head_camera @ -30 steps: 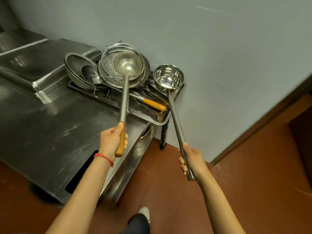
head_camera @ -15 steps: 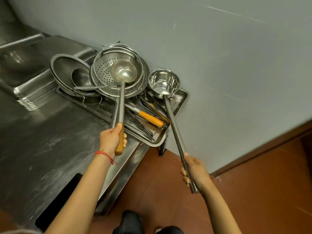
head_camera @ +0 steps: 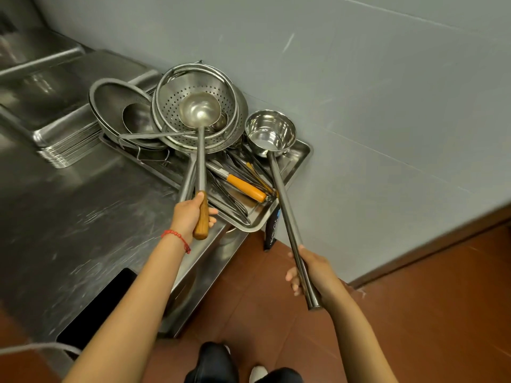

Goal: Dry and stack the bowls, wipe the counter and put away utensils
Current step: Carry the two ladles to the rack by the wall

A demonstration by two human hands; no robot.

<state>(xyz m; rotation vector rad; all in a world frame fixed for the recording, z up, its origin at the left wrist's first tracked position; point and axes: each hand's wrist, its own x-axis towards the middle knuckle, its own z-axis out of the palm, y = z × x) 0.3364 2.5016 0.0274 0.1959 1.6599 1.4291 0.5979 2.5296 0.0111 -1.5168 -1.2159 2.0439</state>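
Steel worktop (head_camera: 83, 217) against grey wall, stack of trays (head_camera: 69, 139) at its back left, tray (head_camera: 298, 158) of utensils on the back right corner, holding mesh strainer (head_camera: 110, 106) and colander (head_camera: 193, 87) leaning on the wall plus an orange-handled tool (head_camera: 246, 186). Left hand (head_camera: 190, 214) grips the wooden handle of a ladle (head_camera: 199, 109), its bowl resting in the colander. Right hand (head_camera: 312, 272) grips the steel handle of a deep dipper (head_camera: 269, 132), cup over the tray's back right corner.
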